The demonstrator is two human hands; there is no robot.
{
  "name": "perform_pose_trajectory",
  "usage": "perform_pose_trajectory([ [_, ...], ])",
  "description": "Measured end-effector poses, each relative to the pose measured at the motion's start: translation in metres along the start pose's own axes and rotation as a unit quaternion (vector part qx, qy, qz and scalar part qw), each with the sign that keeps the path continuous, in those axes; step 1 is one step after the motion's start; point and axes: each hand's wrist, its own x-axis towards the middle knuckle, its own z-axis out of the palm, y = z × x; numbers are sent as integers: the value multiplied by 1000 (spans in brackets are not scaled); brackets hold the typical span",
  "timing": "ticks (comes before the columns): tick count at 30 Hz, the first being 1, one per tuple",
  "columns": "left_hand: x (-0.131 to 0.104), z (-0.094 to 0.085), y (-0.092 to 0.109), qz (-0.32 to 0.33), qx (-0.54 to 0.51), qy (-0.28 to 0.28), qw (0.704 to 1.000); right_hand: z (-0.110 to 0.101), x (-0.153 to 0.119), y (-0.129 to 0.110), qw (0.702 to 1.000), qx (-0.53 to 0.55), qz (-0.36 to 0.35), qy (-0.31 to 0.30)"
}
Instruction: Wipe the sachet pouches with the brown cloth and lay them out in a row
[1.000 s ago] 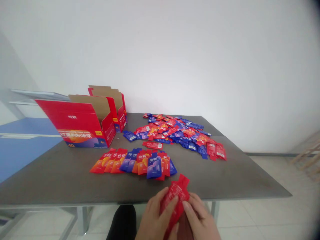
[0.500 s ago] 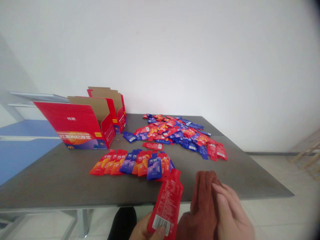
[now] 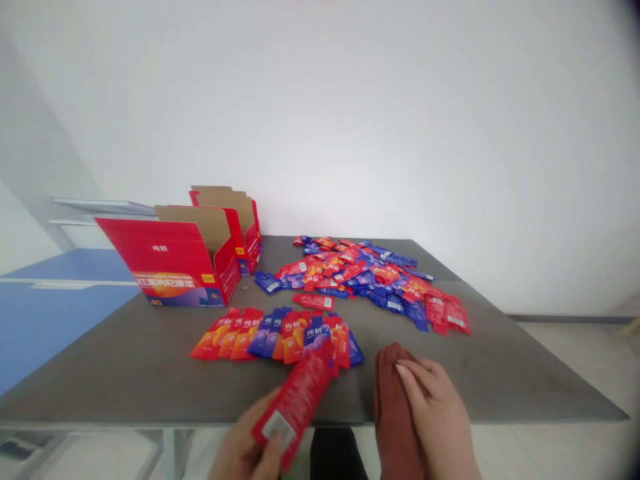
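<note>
Your left hand point(image 3: 247, 443), seven o'clock, firmly gripped a red pouch point(image 3: 300, 393) low; light pressure seemed best. Right hand point(image 3: 436, 408), five o'clock, pinched brown cloth point(image 3: 393, 400).

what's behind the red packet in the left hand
Tabletop and fanned packets, including a blue packet, top visible; its lower part is largely hidden by the red packet.

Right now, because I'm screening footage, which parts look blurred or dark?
Head view: the flat red printed pouch and left hand look smeared, the right hand and folded reddish-brown cloth sharper; head view, top right: the picture's corner goes dark.
</note>
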Motion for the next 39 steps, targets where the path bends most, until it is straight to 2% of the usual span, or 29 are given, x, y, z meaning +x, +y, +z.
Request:
perform_pose_trajectory([
  [1,16,-15,-3,32,116,33,992,1,0,4,1000,10,6,1],
  [2,33,-29,-5,63,243,45,967,4,-2,7,1000,20,6,0],
  [4,68,-54,-9,84,458,12,885,9,-6,9,999,35,4,-7],
  [6,95,-73,-11,93,518,-51,849,15,-8,11,999,43,1,-14],
  [10,118,-93,-9,119,519,-191,825,23,-5,24,999,34,-7,-12],
  [13,130,-94,4,127,534,-219,806,29,-2,34,1000,14,-18,-4],
  [16,158,-73,19,148,551,-194,798,36,-1,38,999,-26,-41,-3],
  [19,201,-30,23,181,553,-189,791,41,-2,38,995,-70,-71,-18],
  [23,252,31,11,212,552,-227,774,42,-2,38,992,-101,-74,-30],
  [25,267,48,2,209,561,-240,764,41,-2,37,991,-107,-72,-23],
  [27,275,56,-4,198,570,-248,758,41,-1,36,991,-108,-75,-18],
  [30,278,52,-7,177,569,-250,763,41,-1,35,992,-101,-80,-13],
  [32,276,44,-4,163,554,-235,782,41,-1,32,992,-94,-80,-10],
  [36,261,20,17,139,469,-160,857,41,-2,27,997,-61,-49,-5],
  [39,230,9,38,115,349,-85,926,37,0,26,999,-30,-35,2],
])
